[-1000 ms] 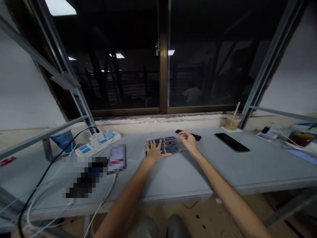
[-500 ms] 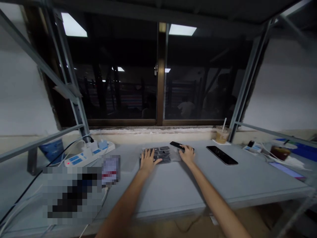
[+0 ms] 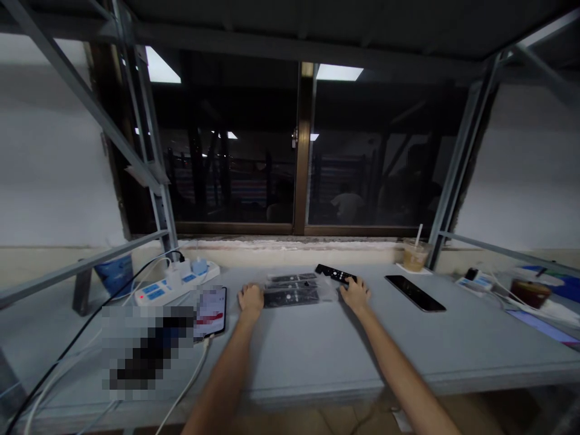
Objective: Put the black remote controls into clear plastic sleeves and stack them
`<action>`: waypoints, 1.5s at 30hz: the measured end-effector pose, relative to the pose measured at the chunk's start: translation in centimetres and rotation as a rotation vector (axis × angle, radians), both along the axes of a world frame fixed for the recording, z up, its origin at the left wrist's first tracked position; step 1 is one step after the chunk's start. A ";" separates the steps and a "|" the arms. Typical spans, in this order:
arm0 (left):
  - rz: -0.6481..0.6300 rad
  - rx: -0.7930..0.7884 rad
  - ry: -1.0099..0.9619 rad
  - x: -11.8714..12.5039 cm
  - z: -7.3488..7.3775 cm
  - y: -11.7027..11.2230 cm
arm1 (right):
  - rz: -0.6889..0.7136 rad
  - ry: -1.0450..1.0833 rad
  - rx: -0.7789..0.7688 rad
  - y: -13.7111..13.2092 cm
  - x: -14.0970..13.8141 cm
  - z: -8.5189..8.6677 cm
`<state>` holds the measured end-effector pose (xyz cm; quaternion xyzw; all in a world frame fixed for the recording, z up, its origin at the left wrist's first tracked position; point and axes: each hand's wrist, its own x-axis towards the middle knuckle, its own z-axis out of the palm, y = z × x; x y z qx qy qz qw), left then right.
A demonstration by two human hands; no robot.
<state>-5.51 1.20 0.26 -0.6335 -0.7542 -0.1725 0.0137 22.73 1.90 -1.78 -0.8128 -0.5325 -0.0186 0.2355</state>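
Note:
A clear plastic packet of dark remotes (image 3: 292, 291) lies flat on the grey table (image 3: 317, 350) near the window. My left hand (image 3: 251, 298) rests at the packet's left edge with its fingers curled under; what they grip is hidden. A single black remote (image 3: 334, 273) lies just behind the packet's right end. My right hand (image 3: 356, 293) sits at that remote's near end, fingers bent over it.
A white power strip (image 3: 176, 281) with plugs and cables is at the left, with a charging phone (image 3: 212, 310) in front of it. A black phone (image 3: 414, 293) and an iced drink cup (image 3: 414, 257) lie to the right. Metal frame posts (image 3: 446, 199) flank the table.
The view has tilted up and shifted. My left hand slid off the packet to its left edge and curled. My right hand stays at the black remote.

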 end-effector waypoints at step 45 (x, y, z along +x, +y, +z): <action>-0.958 0.521 0.206 9.6 -3.2 -3.1 | 0.231 0.136 0.151 5.8 4.5 -3.5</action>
